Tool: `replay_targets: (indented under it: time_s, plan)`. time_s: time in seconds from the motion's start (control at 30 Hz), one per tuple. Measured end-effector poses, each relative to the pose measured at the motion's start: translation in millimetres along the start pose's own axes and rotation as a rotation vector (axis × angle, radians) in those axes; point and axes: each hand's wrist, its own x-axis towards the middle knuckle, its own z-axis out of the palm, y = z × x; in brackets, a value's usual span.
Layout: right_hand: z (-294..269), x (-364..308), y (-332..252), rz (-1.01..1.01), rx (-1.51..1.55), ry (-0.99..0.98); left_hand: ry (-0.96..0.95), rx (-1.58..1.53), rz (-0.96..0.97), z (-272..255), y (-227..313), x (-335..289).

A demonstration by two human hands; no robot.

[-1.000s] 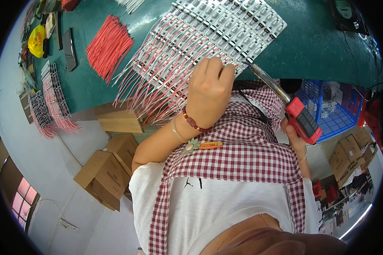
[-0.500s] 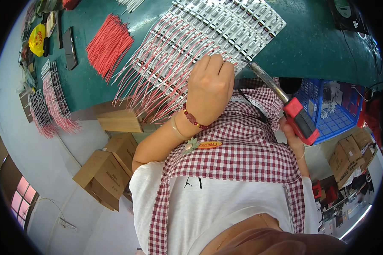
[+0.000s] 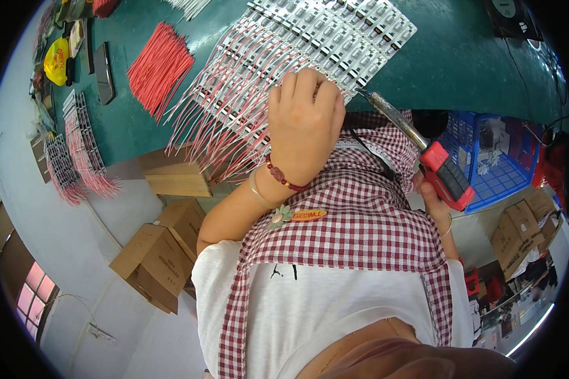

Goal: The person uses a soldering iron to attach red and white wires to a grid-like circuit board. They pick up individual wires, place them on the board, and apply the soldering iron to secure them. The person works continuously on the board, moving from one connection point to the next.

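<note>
My left hand (image 3: 306,120) is closed over the near edge of a panel of small silver parts (image 3: 335,47). Its fingertips point down behind the knuckles, so whatever they pinch is hidden. Red and white wires (image 3: 221,120) fan out from the panel to the left of this hand, hanging past the table edge. In my right hand (image 3: 431,202) is a soldering iron with a red and black handle (image 3: 446,177), my fingers closed around the grip. Its metal barrel (image 3: 398,120) slants up and left, and the thin tip reaches the panel's near edge, just right of my left fingers.
On the green table (image 3: 449,69) lie a bundle of red wires (image 3: 161,69), a phone (image 3: 104,72) and wired strips (image 3: 85,139) at the left. A black device (image 3: 512,19) stands far right. Below the table are a blue crate (image 3: 499,177) and cardboard boxes (image 3: 152,259).
The panel has shifted slightly left and away. My left hand has moved a little left and away with its fingers still curled. The iron's tip has shifted slightly left.
</note>
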Motion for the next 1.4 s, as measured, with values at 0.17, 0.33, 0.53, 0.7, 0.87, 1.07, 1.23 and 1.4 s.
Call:
replay_targets:
  time_s: [0.17,0.33,0.53,0.7,0.87,1.07,1.23,1.4]
  plan:
    - [3.5,3.6,0.7,-0.036,0.004,-0.005,-0.023,0.007,0.0,3.6,3.5,0.0]
    - [1.3,4.3,11.8,-0.106,-0.162,-0.034,-0.031,0.031,-0.001,2.8,6.4,3.3]
    - [6.9,6.5,5.4,-0.132,-0.123,0.017,-0.043,0.026,-0.002,3.8,6.6,4.4]
    - [2.1,3.8,10.3,-0.107,-0.098,0.005,-0.052,0.026,-0.011,3.0,6.5,4.5]
    - [1.6,5.3,11.8,-0.119,-0.159,-0.03,-0.049,0.017,-0.01,3.0,6.6,5.2]
    - [0.5,1.0,13.5,-0.041,0.258,0.0,-0.053,0.024,-0.017,2.8,6.3,4.9]
    - [12.3,67.9,-57.1,-0.122,0.708,-0.019,-0.047,0.091,-0.032,2.0,8.8,2.1]
    - [20.9,145.8,-103.0,-0.03,0.76,0.18,-0.212,0.242,-0.002,-14.5,11.5,-17.0]
